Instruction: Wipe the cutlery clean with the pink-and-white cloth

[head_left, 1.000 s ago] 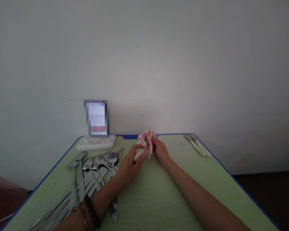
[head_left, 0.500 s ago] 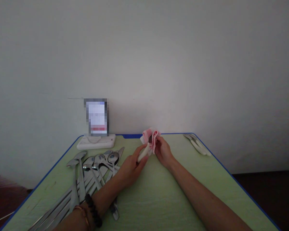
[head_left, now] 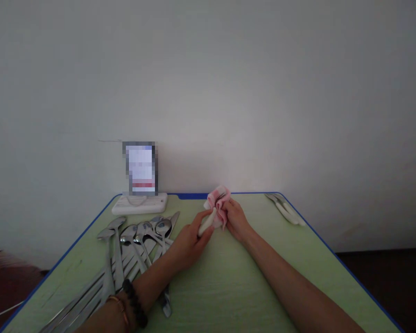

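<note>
My left hand (head_left: 190, 238) is closed around the white handle of a utensil (head_left: 207, 222), which slants up to the right. The utensil's metal end is buried in a bunched pink cloth (head_left: 217, 203). Pinching that cloth around the end is my right hand (head_left: 236, 219). Both hands hover over the far middle of the green table (head_left: 229, 286). What kind of utensil it is cannot be told, since its head is hidden in the cloth.
A pile of several steel spoons and forks (head_left: 131, 249) lies at the left. Two white-handled utensils (head_left: 286, 210) rest at the far right corner. A blurred screen on a white stand (head_left: 140, 196) sits at the back left, against the wall.
Both hands with the cloth and utensil have shifted slightly right. The white handle has slid further out of my left fist and now points more steeply into the cloth.
</note>
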